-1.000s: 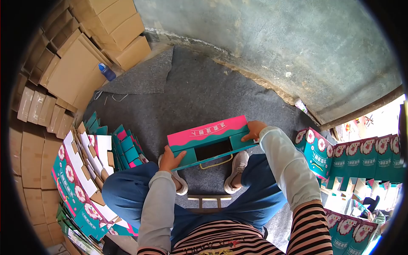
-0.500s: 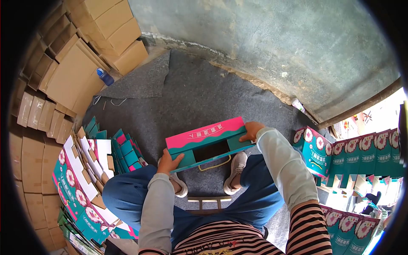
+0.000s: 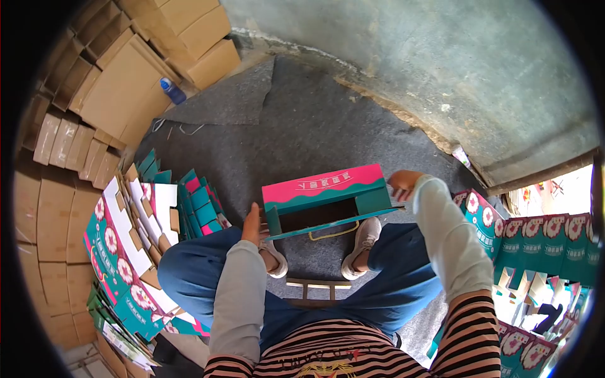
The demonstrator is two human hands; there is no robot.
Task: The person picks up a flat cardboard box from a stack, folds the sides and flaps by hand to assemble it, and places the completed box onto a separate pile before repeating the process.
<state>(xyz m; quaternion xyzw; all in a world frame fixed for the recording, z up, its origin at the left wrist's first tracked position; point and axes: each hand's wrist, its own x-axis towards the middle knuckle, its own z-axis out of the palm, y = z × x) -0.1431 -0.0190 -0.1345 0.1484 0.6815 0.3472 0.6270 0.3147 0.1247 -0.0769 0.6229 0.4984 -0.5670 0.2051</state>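
Note:
A pink and teal carton (image 3: 324, 187) with white lettering stands between my knees. Its top opening faces me, dark inside, and a yellow cord handle (image 3: 334, 232) hangs on the near side. At the carton's left end, my left hand (image 3: 253, 227) is open, fingers stretched upright along the flap. My right hand (image 3: 405, 183) is open just off the right end, its fingers loosely bent beside the right flap, partly blurred.
Flattened printed cartons (image 3: 123, 261) and teal folded ones (image 3: 200, 205) lean at my left. Brown boxes (image 3: 57, 220) are stacked behind them, near a blue bottle (image 3: 172, 91). Rows of finished-looking printed cartons (image 3: 542, 242) stand at right. A small wooden stool (image 3: 318, 285) is below me.
Both hands have loosened from the carton's ends, the right one moving outward. The side flaps have swung out, so the opening shows wider. The whole view has shifted slightly.

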